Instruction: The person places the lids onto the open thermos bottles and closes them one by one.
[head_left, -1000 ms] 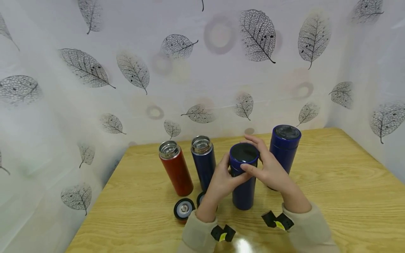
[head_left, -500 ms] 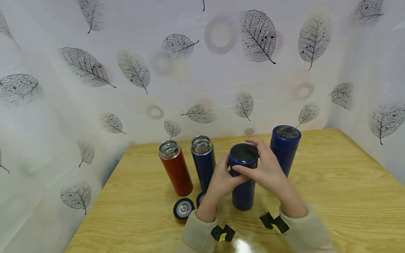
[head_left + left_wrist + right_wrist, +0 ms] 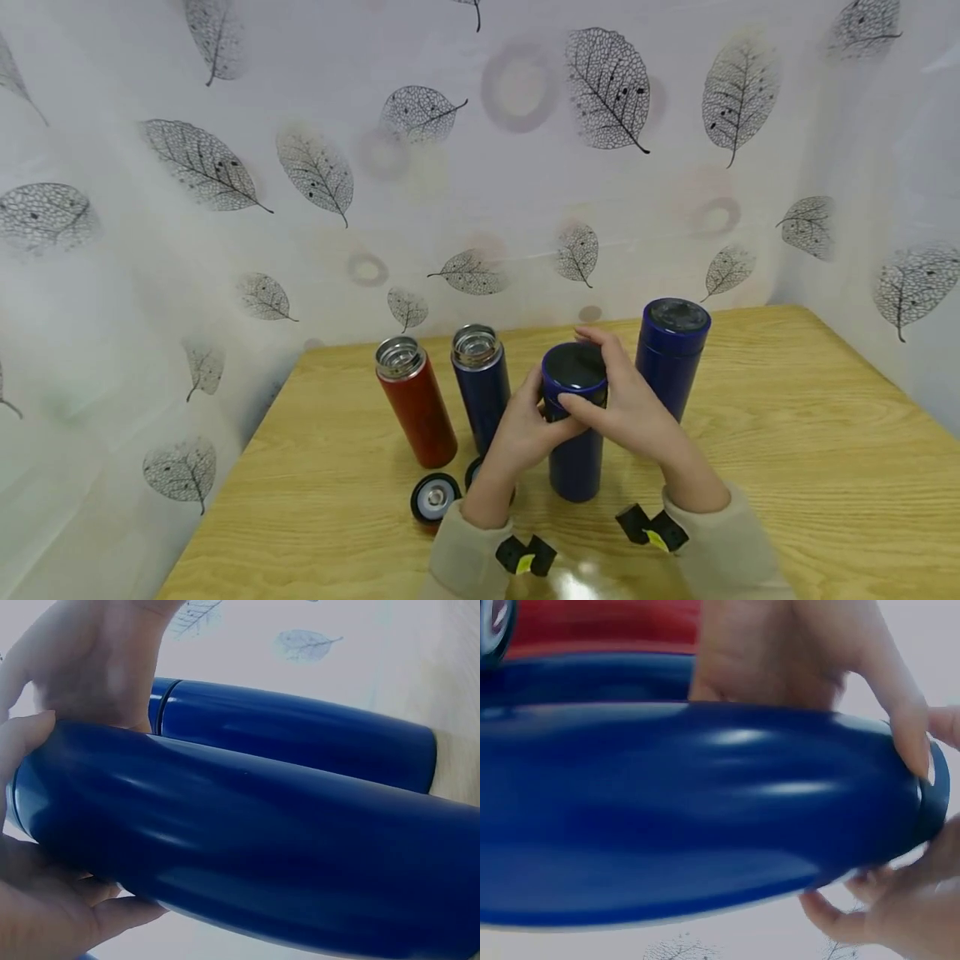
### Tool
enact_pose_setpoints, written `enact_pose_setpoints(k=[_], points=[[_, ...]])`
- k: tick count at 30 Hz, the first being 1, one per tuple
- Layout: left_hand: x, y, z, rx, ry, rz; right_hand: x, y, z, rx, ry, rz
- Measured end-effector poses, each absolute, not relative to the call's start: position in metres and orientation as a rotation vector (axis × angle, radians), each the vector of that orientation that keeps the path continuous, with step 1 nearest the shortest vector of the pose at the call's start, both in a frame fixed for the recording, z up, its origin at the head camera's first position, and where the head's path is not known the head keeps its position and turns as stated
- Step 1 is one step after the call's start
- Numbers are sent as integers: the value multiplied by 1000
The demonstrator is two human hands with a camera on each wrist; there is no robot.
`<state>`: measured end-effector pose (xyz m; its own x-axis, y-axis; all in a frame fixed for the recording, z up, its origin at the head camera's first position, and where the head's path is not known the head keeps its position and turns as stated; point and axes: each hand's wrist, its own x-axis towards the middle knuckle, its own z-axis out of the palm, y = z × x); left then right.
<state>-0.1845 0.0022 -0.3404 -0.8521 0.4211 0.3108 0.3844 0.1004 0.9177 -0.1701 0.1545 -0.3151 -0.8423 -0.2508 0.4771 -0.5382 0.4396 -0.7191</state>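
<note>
A blue thermos bottle [image 3: 576, 468] stands upright on the table between my two hands. My left hand [image 3: 519, 440] grips its upper body from the left, just under the lid. Curled around the black-topped lid [image 3: 573, 368] is my right hand [image 3: 637, 414], its thumb across the front. In the right wrist view a narrow gap shows between the lid [image 3: 934, 791] and the bottle body [image 3: 667, 802]. Behind my right hand stands another blue thermos bottle [image 3: 670, 367] with its lid on. To the left are an open red thermos bottle [image 3: 420, 408] and an open dark blue one [image 3: 482, 396].
A removed lid [image 3: 435, 498] lies underside up in front of the red bottle. A second lid [image 3: 474, 472] is beside it, partly hidden by my left wrist. The wooden table [image 3: 817, 467] meets a leaf-patterned curtain [image 3: 517, 192] at the back.
My right hand has turned on the lid, its thumb sliding left across the front, then staying nearly still. My left hand keeps its grip. The head view shifts slightly.
</note>
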Motion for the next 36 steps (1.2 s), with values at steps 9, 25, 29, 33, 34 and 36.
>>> enact_pose_setpoints(k=[9,25,29,33,34,36], points=[[-179,3,-336,855,2343,1964,-167,156,-310,728,-2323,1456],[-179,10,-341,660,2576,1887,-163,139,-310,386,-2381,1186],[-179,9,-340,680,2580,1845,-162,140,-309,404,-2436,1107],[-179,5,-338,722,2607,1756,-157,144,-308,406,-2525,1018],[-179,4,-338,736,2622,1723,-156,145,-308,403,-2541,1006],[-179,1,-337,771,2652,1661,-155,146,-307,403,-2556,1002]])
